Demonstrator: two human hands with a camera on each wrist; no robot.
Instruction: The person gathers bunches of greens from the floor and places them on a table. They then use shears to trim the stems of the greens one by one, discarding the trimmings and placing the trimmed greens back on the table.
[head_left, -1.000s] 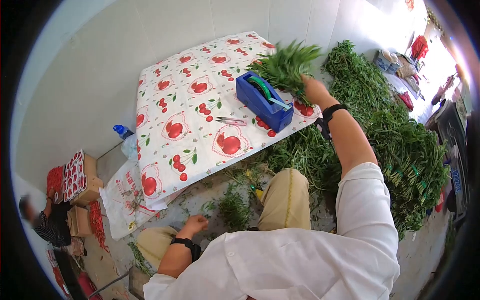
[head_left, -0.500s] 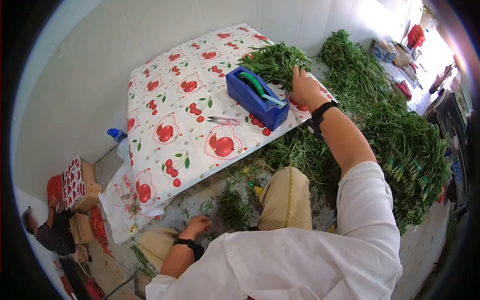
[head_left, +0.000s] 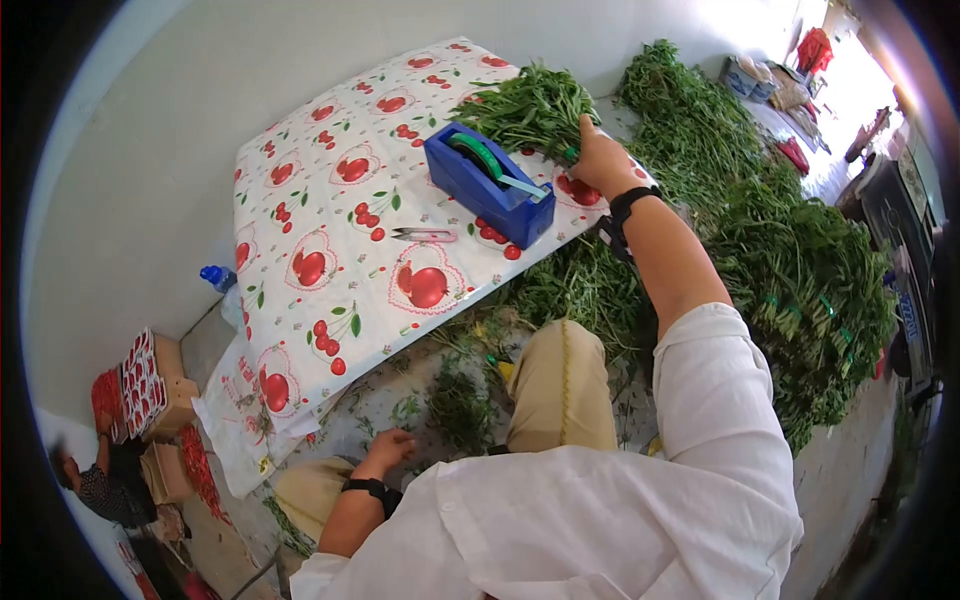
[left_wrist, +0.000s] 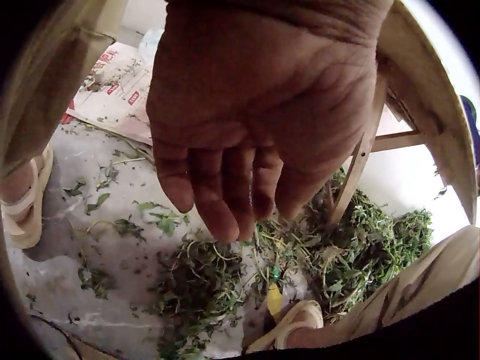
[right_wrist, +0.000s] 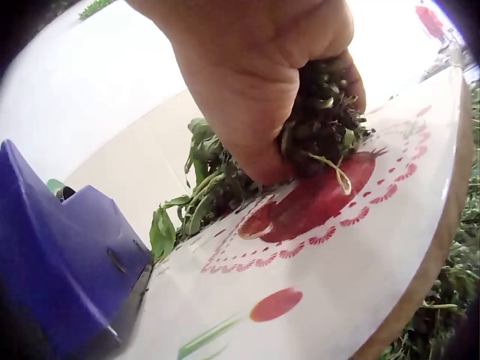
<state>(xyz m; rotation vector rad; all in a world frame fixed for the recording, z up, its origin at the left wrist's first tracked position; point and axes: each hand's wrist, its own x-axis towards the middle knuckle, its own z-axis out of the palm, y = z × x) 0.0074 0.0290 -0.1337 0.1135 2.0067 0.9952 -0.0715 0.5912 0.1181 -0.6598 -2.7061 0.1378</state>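
My right hand [head_left: 605,165] grips a bunch of leafy greens [head_left: 530,108] by its stems at the table's right corner. In the right wrist view, thumb and fingers wrap the bunch, its cut stem ends [right_wrist: 322,112] facing the camera and close over the cloth. Beside it on the table stands a blue tape dispenser [head_left: 510,205] with a green roll and a loose strip of tape. Thread snips [head_left: 425,235] with pink handles lie left of the dispenser. My left hand [left_wrist: 259,112] hangs between the knees above the floor, fingers loosely curled and holding nothing.
A fruit-print cloth covers the table [head_left: 345,280]. Large heaps of greens [head_left: 800,300] lie on the floor to the right, and a smaller pile [head_left: 462,405] below the table. Far left, a person [head_left: 110,490] sits near cartons [head_left: 175,385] and red produce.
My right hand has brought the bunch down beside the tape dispenser, where its leaves now lie settled on the cloth. My left hand has stayed low near the knee.
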